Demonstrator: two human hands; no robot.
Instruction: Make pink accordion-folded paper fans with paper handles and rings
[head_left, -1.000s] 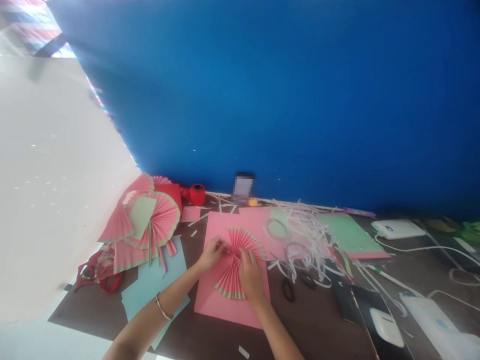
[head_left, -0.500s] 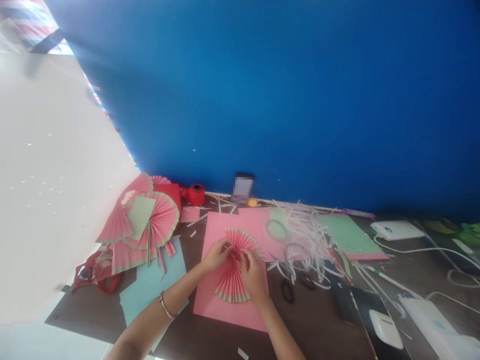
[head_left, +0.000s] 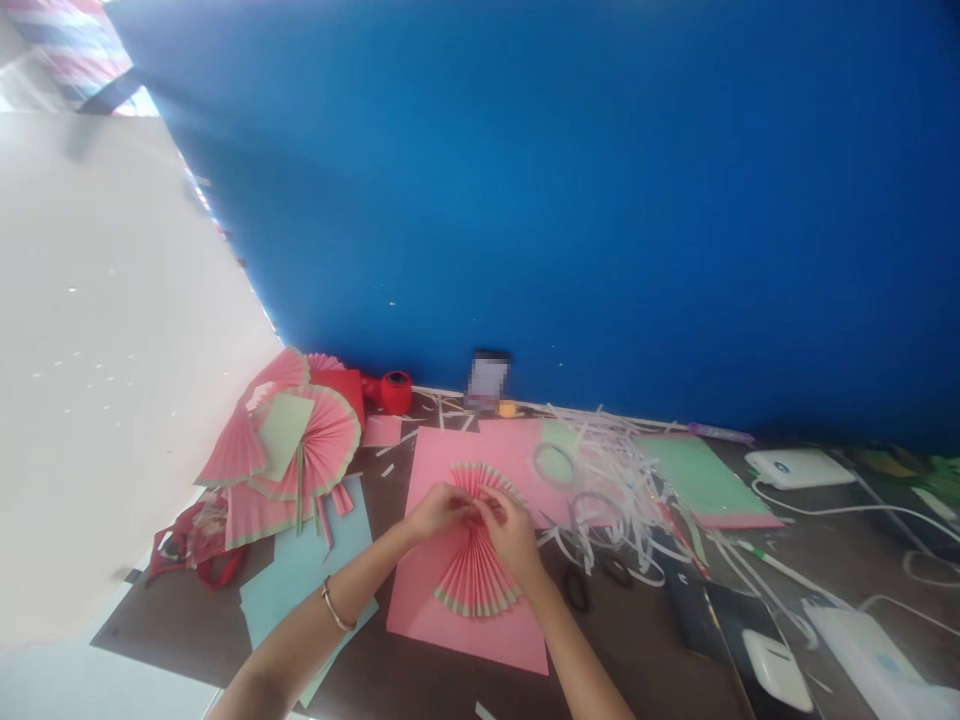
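Observation:
A pleated pink paper fan [head_left: 478, 575] with green edges lies on a pink paper sheet [head_left: 420, 600], spread toward both ends from its pinched middle. At that middle, my left hand [head_left: 441, 510] has its fingers closed on the folds from the left. My right hand [head_left: 511, 525] is closed at the same spot from the right, thumb and fingertips pinching. The fingertips of both hands almost meet. They cover the centre of the fan, so anything small between them is hidden.
Finished-looking pink fans [head_left: 322, 440] pile up at left over light blue paper [head_left: 330, 550]. Behind stands a red tape roll [head_left: 395, 392]. White paper strips [head_left: 619, 480] tangle at right, near black-handled scissors [head_left: 576, 588], green paper [head_left: 697, 470], white devices [head_left: 799, 467] and cables.
The fan has turned slightly, its lower half swinging right. My right hand has shifted up over the fan's centre, closer to my left fingertips. The camera view moved a little.

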